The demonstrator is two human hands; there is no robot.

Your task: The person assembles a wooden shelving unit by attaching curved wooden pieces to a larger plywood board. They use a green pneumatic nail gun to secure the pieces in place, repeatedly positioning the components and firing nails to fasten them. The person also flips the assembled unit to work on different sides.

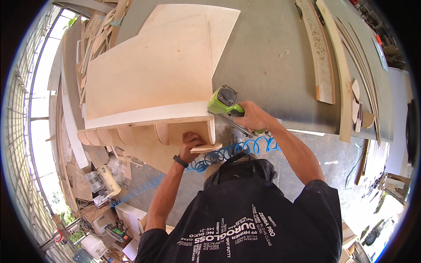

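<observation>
Gripping a lime-green pneumatic nail gun (pixel 224 104) with a grey round cap, the right hand (pixel 253 117) has its fingers wrapped tight around the handle just right of centre, the tool's nose set against the right end of a pale plywood assembly (pixel 149 79). That assembly fills the upper middle of the frame: a broad, smooth sheet lying over a row of curved wooden ribs (pixel 127 135) that show along its lower edge. The left hand (pixel 190 142) reaches under that edge, fingers curled against a small wooden piece (pixel 206 148) just below the panel's right corner; a dark band sits on its wrist. A blue coiled air hose (pixel 228 152) loops from the gun down toward the lower left. The grey workbench (pixel 272 57) carries long curved wood strips (pixel 326 48) at the upper right. At the lower left lie a cream power tool (pixel 107 177) and small white boxes (pixel 94 244), too blurred to read.
</observation>
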